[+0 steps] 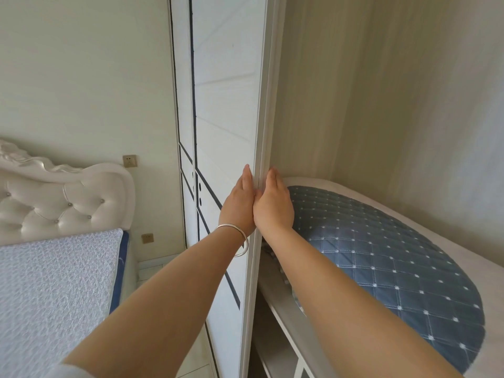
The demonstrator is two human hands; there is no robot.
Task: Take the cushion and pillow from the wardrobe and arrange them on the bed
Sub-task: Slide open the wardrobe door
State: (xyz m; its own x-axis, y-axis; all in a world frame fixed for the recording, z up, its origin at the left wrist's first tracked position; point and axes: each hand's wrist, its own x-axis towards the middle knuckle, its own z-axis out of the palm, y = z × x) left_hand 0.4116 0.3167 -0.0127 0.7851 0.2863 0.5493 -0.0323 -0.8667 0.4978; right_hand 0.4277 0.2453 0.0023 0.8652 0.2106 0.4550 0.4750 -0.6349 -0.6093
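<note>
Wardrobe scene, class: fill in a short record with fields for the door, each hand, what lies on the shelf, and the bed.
door: white sliding wardrobe door, partly open, its edge between the two hands
left hand: flat on the door's front face, silver bangle on the wrist
right hand: on the door's edge, inside the wardrobe opening
shelf: blue quilted cushion lying on white bedding
bed: at left, tufted white headboard, no cushion or pillow visible on it

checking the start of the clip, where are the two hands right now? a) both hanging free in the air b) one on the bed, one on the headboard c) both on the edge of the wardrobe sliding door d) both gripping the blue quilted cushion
c: the left hand lies flat on the front of the wardrobe sliding door and the right hand sits at its edge, while the blue quilted cushion lies untouched on the shelf.
</note>
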